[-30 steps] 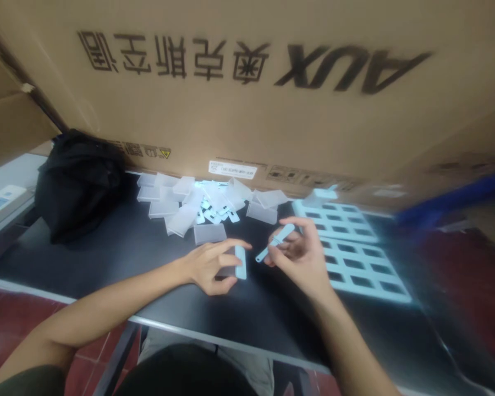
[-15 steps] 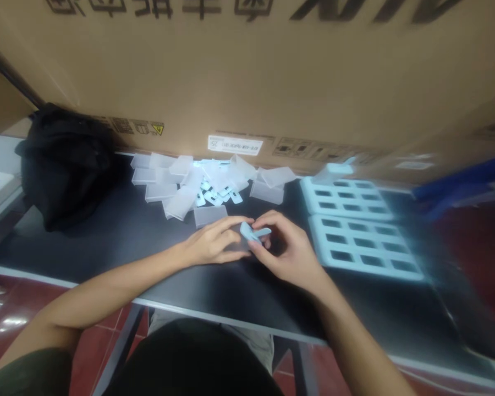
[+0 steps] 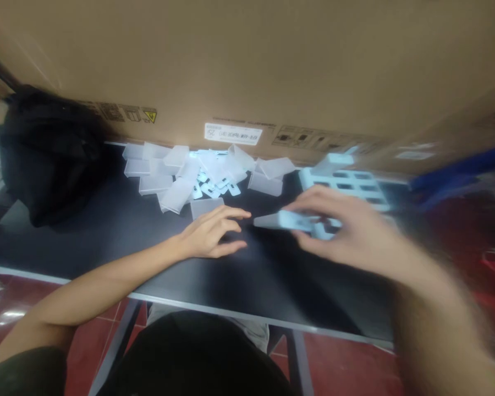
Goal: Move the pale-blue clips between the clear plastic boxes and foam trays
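My right hand [image 3: 350, 231], blurred by motion, grips a translucent plastic case with a light-blue cap [image 3: 292, 221], its clear end pointing left. It is held above the table, in front of the light-blue racks. On the black tabletop rests my left hand [image 3: 210, 234], fingers spread and holding nothing. Just behind it lies a translucent case [image 3: 207, 208]. Farther back are a pile of translucent cases [image 3: 181, 190] and several small light-blue pieces [image 3: 210, 190] with slots. My right hand covers most of the nearer rack.
A light-blue rack [image 3: 371, 192] with rectangular openings stands at the right; a capped case [image 3: 334, 162] is at its back corner. A large cardboard box [image 3: 239, 66] walls off the rear. A black bag [image 3: 49, 154] sits at left, a blue object [image 3: 462, 170] at far right.
My hands have come apart. The right hand has moved right with the case, whose blue cap now sits on its translucent body. My left hand has let go and stays near the same place.
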